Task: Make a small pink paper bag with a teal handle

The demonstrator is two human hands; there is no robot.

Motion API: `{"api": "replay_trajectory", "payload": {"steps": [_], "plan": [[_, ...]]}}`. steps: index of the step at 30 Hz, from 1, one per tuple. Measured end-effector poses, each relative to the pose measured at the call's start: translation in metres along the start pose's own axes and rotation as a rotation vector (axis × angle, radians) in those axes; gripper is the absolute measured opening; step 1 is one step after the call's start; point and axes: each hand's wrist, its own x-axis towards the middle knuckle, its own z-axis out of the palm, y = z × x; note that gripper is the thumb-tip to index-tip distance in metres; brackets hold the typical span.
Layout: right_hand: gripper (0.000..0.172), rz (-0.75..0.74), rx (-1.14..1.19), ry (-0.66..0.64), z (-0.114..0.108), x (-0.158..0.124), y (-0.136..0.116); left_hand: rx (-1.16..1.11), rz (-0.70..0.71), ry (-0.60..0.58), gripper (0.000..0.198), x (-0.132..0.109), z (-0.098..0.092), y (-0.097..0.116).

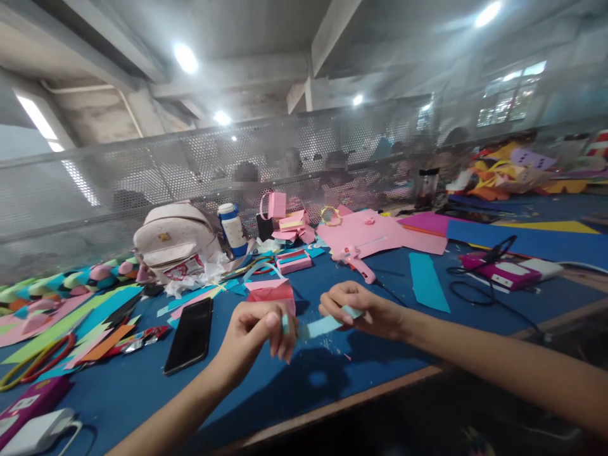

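My left hand (pixel 256 335) and my right hand (pixel 365 310) hold the two ends of a short light-blue paper strip (pixel 319 327) just above the blue table (pixel 266 386). Both hands pinch it with fingers closed, left at its left end, right at its right end. A black phone (pixel 190 334) lies face up to the left of my left hand. A pink glue gun (pixel 357 263) rests beyond my right hand, with folded pink and red paper pieces (pixel 273 291) between them.
A white backpack (pixel 173 240) and a white-and-blue bottle (pixel 232 228) stand at the back by a perforated metal screen (pixel 199 164). Coloured paper scraps (pixel 66 316) cover the left side. A pink sheet (pixel 365 233), a teal strip (pixel 427 282) and a cabled device (pixel 501 272) lie right.
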Motion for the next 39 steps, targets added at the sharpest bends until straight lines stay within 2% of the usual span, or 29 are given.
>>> {"api": "replay_trajectory", "payload": {"steps": [4, 7, 10, 13, 17, 21, 25, 29, 32, 36, 39], "plan": [[0.059, 0.047, -0.060, -0.011, -0.021, 0.008, -0.003, 0.128, -0.154, -0.101, 0.039, 0.013, -0.012, -0.018], [0.043, 0.108, -0.234, 0.059, -0.042, 0.012, 0.000, 0.171, -0.263, -0.180, 0.028, 0.018, -0.019, -0.039], [0.034, 0.231, -0.366, 0.017, -0.056, 0.016, 0.004, 0.123, -0.373, -0.166, 0.029, 0.017, -0.019, -0.061], [0.028, 0.374, -0.460, -0.068, -0.059, 0.021, 0.007, 0.104, -0.474, -0.096, 0.027, 0.015, -0.019, -0.074], [0.015, 0.437, -0.564, -0.077, -0.054, 0.031, 0.014, 0.167, -0.536, -0.066, 0.017, 0.015, -0.019, -0.080], [0.016, 0.376, -0.669, -0.047, -0.052, 0.036, 0.030, 0.275, -0.506, -0.088, 0.014, 0.018, -0.016, -0.078], [0.015, 0.360, -0.749, -0.028, -0.052, 0.033, 0.041, 0.277, -0.497, -0.103, 0.012, 0.024, -0.010, -0.077], [0.006, 0.299, -0.809, -0.037, -0.049, 0.031, 0.040, 0.297, -0.417, -0.144, 0.013, 0.025, -0.008, -0.085], [0.004, 0.249, -0.903, -0.060, -0.049, 0.032, 0.037, 0.413, -0.251, -0.122, 0.027, 0.018, -0.012, -0.095], [0.005, 0.211, -1.074, -0.142, -0.052, 0.031, 0.039, 0.812, 0.007, -0.084, 0.028, 0.010, -0.024, -0.100], [0.003, 0.213, -1.140, -0.185, -0.054, 0.031, 0.042, 1.100, 0.212, -0.164, 0.024, 0.008, -0.032, -0.098]]}}
